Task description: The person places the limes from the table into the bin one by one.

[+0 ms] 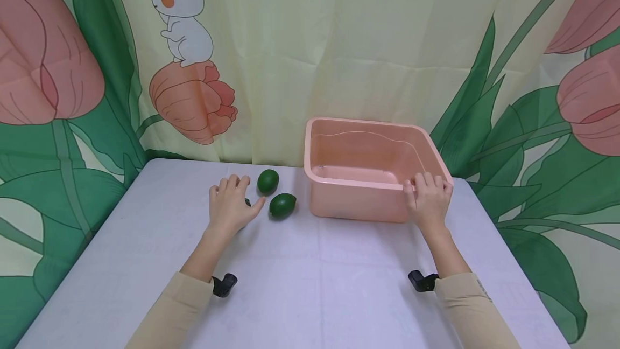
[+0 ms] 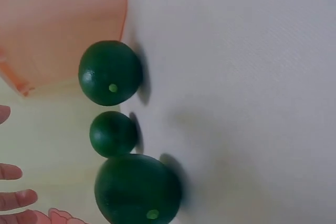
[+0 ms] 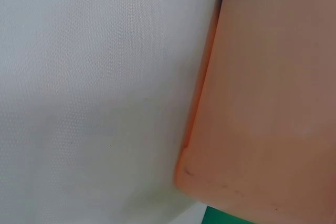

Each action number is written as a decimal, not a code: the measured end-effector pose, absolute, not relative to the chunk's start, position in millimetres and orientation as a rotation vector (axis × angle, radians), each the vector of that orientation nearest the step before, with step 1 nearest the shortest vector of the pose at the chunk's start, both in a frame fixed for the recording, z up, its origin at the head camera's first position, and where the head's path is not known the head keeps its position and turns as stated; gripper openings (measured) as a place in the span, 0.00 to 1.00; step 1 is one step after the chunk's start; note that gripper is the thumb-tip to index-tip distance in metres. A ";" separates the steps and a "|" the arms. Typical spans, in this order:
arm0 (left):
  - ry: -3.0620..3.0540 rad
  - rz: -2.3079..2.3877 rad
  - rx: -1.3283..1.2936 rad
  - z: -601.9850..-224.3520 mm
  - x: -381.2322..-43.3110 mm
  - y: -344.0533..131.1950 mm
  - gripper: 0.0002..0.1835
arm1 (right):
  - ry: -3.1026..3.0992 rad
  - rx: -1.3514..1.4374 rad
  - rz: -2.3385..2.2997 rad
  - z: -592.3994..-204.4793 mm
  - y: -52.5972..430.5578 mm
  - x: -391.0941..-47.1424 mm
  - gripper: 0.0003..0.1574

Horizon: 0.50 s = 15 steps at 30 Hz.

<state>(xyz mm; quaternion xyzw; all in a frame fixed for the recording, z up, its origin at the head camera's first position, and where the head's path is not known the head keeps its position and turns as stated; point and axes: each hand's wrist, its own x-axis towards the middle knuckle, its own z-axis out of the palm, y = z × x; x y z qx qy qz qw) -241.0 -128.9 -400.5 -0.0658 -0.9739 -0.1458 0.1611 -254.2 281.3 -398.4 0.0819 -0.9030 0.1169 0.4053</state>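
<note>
Three dark green limes lie on the table left of a pink plastic basin (image 1: pixel 358 198). One lime (image 1: pixel 268 182) is farther back, and a second lime (image 1: pixel 282 206) sits nearest the basin. Over the third lime (image 2: pixel 137 190), mostly hidden in the head view, hovers my left hand (image 1: pixel 229 204), its fingers spread and relaxed with the thumb pointing right. In the left wrist view its fingertips (image 2: pixel 18 199) show apart from the limes. My right hand (image 1: pixel 428 201) grips the basin's rim at the front right corner, fingers over the edge.
A white cloth covers the table (image 1: pixel 310 284). Behind it hangs a curtain (image 1: pixel 387 42) printed with tulips and a rabbit, close to the basin's back. Black wrist cameras sit on both wrists.
</note>
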 end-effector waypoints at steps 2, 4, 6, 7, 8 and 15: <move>-2.783 -0.421 -0.175 -403.4 -240.6 -130.9 0.29 | -2.276 0.209 0.296 -398.4 281.4 -254.3 0.22; -2.786 -0.424 -0.165 -405.8 -240.0 -132.7 0.29 | -2.273 0.211 0.297 -398.6 281.6 -254.3 0.23; -2.785 -0.429 -0.159 -407.9 -239.5 -134.1 0.29 | -2.272 0.211 0.301 -398.7 281.6 -254.2 0.24; -2.784 -0.431 -0.156 -408.9 -239.1 -134.9 0.29 | -2.271 0.211 0.302 -398.7 281.5 -254.1 0.24; -2.786 -0.432 -0.153 -409.9 -238.7 -135.7 0.29 | -2.272 0.211 0.302 -398.7 281.5 -253.9 0.24; -2.845 -0.431 -0.106 -419.6 -236.6 -141.0 0.31 | -2.272 0.209 0.302 -398.0 280.8 -253.2 0.23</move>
